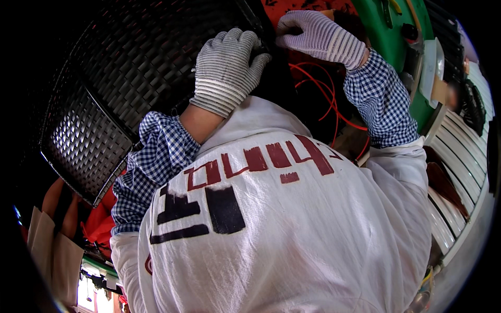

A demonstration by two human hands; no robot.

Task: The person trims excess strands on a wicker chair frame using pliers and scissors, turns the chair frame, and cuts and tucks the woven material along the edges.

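A large dark piece of woven wicker furniture [135, 57] fills the upper left, with a framed side panel angling down. My left hand [227, 70], in a grey-and-white striped knit glove, lies at its right edge. Its fingers bend over the dark frame with their tips hidden, and the thumb stands out to the right. Across a dark gap, my right hand [318, 39] wears a similar striped glove. Its fingers curl into a pinch over a red surface [292, 8]; whatever they hold is too small or hidden. Blue-and-white checked sleeves cover both forearms.
Thin red tubing [334, 101] loops below my right hand. A green surface [373, 15] with hand tools lies at the upper right. A white slatted seat [456, 151] stands at the right. Brown cardboard [62, 266] and red fabric [99, 221] are at the lower left.
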